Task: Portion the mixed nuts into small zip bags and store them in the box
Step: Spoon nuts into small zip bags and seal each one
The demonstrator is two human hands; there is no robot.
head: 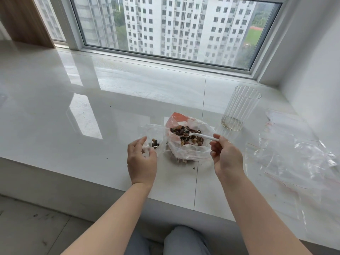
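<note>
A large open plastic bag (185,153) with an orange top patch stands on the white sill and holds mixed nuts (193,139). My right hand (227,156) pinches the handle of a white plastic spoon (199,135), whose bowl carries a heap of dark nuts above the bag's mouth. Left of the big bag, my left hand (141,159) holds open a small clear zip bag (153,133) with a few nuts at its bottom.
A ribbed clear glass (239,109) stands behind and to the right of the nut bag. Several empty clear zip bags (294,153) lie spread on the sill at the right. The sill's front edge (92,179) runs below my hands; a window is behind.
</note>
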